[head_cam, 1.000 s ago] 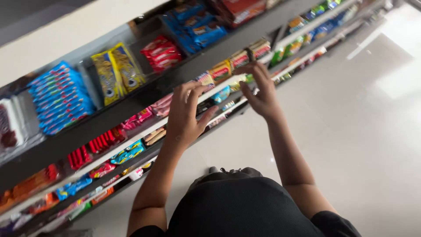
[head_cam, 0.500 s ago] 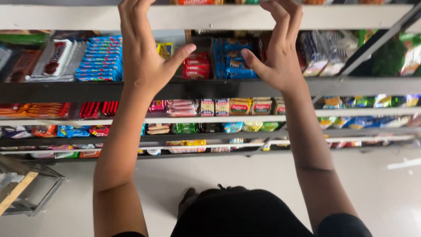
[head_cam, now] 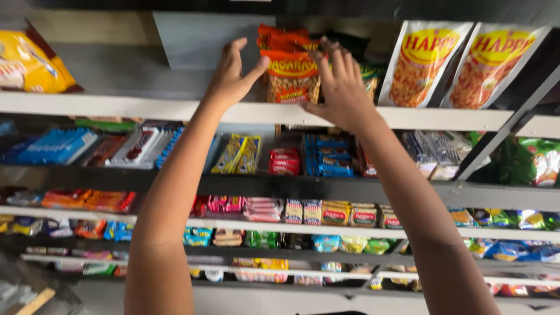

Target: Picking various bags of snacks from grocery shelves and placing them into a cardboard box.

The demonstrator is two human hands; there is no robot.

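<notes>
Both arms extend upward to the top shelf [head_cam: 146, 108], where the orange snack packet [head_cam: 291, 79] stands upright at the shelf's front edge between the two hands, facing outward so its front panel can be seen from the aisle. The left hand [head_cam: 230, 79] is open beside the packet's left edge with the fingers spread and the thumb angled toward the packet, and the right hand [head_cam: 341, 87] covers the packet's right edge with the fingers apart and curled; whether either hand actually presses the packet cannot be determined. Two large white-and-yellow snack bags [head_cam: 455, 61] stand to the right on the same shelf, and rows of small biscuit packets [head_cam: 326, 154] fill the lower shelves.
</notes>
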